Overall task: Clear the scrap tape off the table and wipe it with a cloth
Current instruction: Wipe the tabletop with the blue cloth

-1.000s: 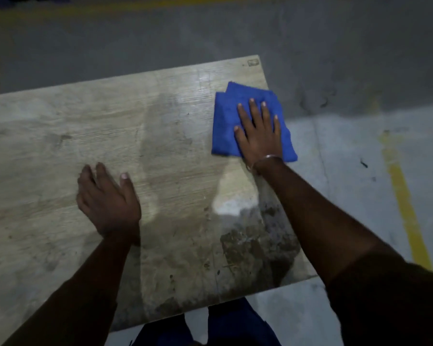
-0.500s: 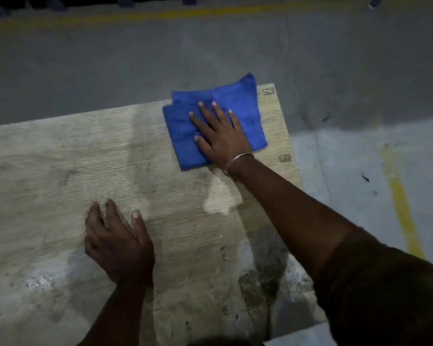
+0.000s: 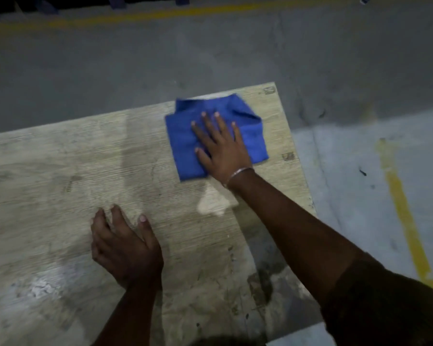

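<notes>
A folded blue cloth (image 3: 185,136) lies on the worn wooden table (image 3: 60,171) near its far right corner. My right hand (image 3: 220,146) presses flat on the cloth with fingers spread, a thin metal bangle on the wrist. My left hand (image 3: 123,245) rests palm down on the bare tabletop nearer to me, holding nothing. I see no scrap tape on the table.
Dark stains mark the table's near right part (image 3: 260,283). A pale scuffed patch (image 3: 38,288) shows at the near left. The table's right edge drops to a grey concrete floor with a yellow painted line (image 3: 405,216). Another yellow line (image 3: 160,13) runs along the far floor.
My right hand has slid the cloth from the right edge leftward and farther away, then turned it slightly. My left hand has stayed flat on the table.
</notes>
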`<state>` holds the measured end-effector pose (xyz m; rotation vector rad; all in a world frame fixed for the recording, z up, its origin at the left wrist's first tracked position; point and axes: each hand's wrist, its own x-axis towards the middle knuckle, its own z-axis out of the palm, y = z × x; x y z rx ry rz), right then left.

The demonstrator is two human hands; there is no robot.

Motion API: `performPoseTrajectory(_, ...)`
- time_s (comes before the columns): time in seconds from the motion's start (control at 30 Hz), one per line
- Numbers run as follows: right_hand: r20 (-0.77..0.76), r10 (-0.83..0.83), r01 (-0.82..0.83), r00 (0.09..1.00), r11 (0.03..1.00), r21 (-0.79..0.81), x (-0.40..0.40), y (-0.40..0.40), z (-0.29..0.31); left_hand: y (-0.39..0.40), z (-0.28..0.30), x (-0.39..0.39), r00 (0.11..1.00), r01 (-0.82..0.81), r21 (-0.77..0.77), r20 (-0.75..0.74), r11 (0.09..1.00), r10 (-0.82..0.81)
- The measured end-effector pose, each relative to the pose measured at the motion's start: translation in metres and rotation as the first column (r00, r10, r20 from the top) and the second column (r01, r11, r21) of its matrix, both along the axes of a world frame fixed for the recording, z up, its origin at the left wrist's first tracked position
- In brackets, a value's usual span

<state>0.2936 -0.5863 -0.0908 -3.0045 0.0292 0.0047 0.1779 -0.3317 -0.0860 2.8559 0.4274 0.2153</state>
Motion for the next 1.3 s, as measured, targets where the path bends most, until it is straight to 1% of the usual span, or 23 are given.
performPoseTrajectory(0.03,0.003,0.083,-0.083,0.997,0.996,0.021,-0.016,-0.008,0.002,0.0,0.001,0.0,1.0,-0.002,-0.003,-0.01,1.0,0.002)
performPoseTrajectory(0.1,0.008,0.014,-0.014,1.0,1.0,0.027,-0.042,-0.039,0.004,-0.001,0.003,0.001,0.999,-0.001,-0.023,-0.042,1.0,0.0)
performPoseTrajectory(0.23,-0.026,-0.519,0.519,0.854,0.855,-0.003,-0.067,-0.059,0.007,-0.001,0.008,0.001,0.997,-0.011,-0.019,-0.081,1.0,0.01)
performPoseTrajectory(0.3,-0.019,-0.46,0.46,0.888,0.888,-0.009,-0.074,-0.026,0.005,-0.001,0.008,0.0,0.997,0.0,-0.024,-0.08,1.0,-0.002)
performPoseTrajectory(0.4,-0.062,0.06,-0.059,0.996,0.998,0.005,-0.104,-0.003,0.004,0.002,0.005,-0.002,0.998,0.005,-0.016,-0.059,1.0,-0.006)
performPoseTrajectory(0.47,-0.086,0.185,-0.183,0.979,0.983,0.032,-0.123,-0.03,0.007,0.004,0.004,-0.003,0.999,0.014,-0.001,-0.051,1.0,-0.014)
performPoseTrajectory(0.53,-0.083,-0.137,0.141,0.987,0.989,0.035,-0.14,-0.055,0.01,0.003,0.003,-0.004,0.998,0.016,0.023,-0.056,1.0,-0.015)
performPoseTrajectory(0.6,-0.038,-0.509,0.509,0.86,0.861,-0.022,-0.154,-0.046,0.006,0.003,0.002,-0.005,0.998,0.017,0.037,-0.06,0.999,-0.015)
performPoseTrajectory(0.63,-0.003,-0.571,0.57,0.821,0.82,-0.051,-0.16,-0.028,0.003,0.004,0.001,-0.005,0.998,0.024,0.044,-0.062,0.999,-0.021)
performPoseTrajectory(0.67,0.007,-0.534,0.533,0.845,0.844,-0.058,-0.165,-0.008,0.001,0.004,0.0,-0.006,0.997,0.031,0.05,-0.066,0.998,-0.027)
performPoseTrajectory(0.73,-0.048,-0.166,0.165,0.985,0.986,-0.019,-0.188,0.021,0.001,0.007,-0.003,-0.006,0.997,0.03,0.051,-0.074,0.998,-0.026)
performPoseTrajectory(0.8,-0.067,0.125,-0.121,0.99,0.991,0.052,-0.213,0.008,0.006,0.008,-0.006,-0.005,0.997,0.021,0.045,-0.078,0.999,-0.018)
performPoseTrajectory(0.83,-0.057,0.072,-0.068,0.996,0.995,0.07,-0.222,-0.005,0.007,0.008,-0.007,-0.005,0.997,0.023,0.043,-0.079,0.999,-0.019)
performPoseTrajectory(0.87,-0.049,-0.117,0.121,0.992,0.99,0.079,-0.229,-0.018,0.006,0.008,-0.008,-0.006,0.997,0.027,0.042,-0.079,0.999,-0.024)
performPoseTrajectory(0.93,-0.045,-0.533,0.534,0.845,0.845,0.025,-0.238,-0.027,0.004,0.008,-0.009,-0.005,0.997,0.033,0.047,-0.077,0.998,-0.029)
performPoseTrajectory(0.97,-0.048,-0.593,0.593,0.804,0.805,-0.02,-0.239,-0.021,0.002,0.007,-0.01,-0.005,0.997,0.038,0.044,-0.073,0.998,-0.035)
performPoseTrajectory(1.0,-0.069,-0.55,0.549,0.832,0.835,-0.038,-0.24,-0.012,0.002,0.007,-0.011,-0.005,0.997,0.04,0.038,-0.068,0.998,-0.037)
performPoseTrajectory(1.07,-0.086,-0.223,0.223,0.971,0.975,-0.011,-0.257,-0.003,0.004,0.008,-0.012,-0.006,0.998,0.032,0.037,-0.061,0.999,-0.03)
performPoseTrajectory(1.13,-0.081,-0.013,0.014,0.997,1.0,0.015,-0.277,-0.026,0.008,0.008,-0.013,-0.006,0.998,0.032,0.039,-0.06,0.999,-0.029)
performPoseTrajectory(1.17,-0.079,-0.121,0.123,0.99,0.992,0.025,-0.285,-0.035,0.008,0.008,-0.013,-0.005,0.998,0.033,0.038,-0.063,0.999,-0.03)
performPoseTrajectory(1.23,-0.067,-0.52,0.521,0.852,0.854,-0.01,-0.299,-0.032,0.007,0.008,-0.014,-0.005,0.997,0.03,0.04,-0.066,0.999,-0.027)
performPoseTrajectory(1.27,-0.076,-0.574,0.572,0.815,0.819,-0.051,-0.304,-0.02,0.004,0.008,-0.013,-0.004,0.997,0.032,0.036,-0.069,0.999,-0.03)
performPoseTrajectory(1.3,-0.102,-0.494,0.489,0.863,0.869,-0.076,-0.312,-0.006,0.004,0.008,-0.013,-0.005,0.996,0.037,0.027,-0.079,0.999,-0.035)
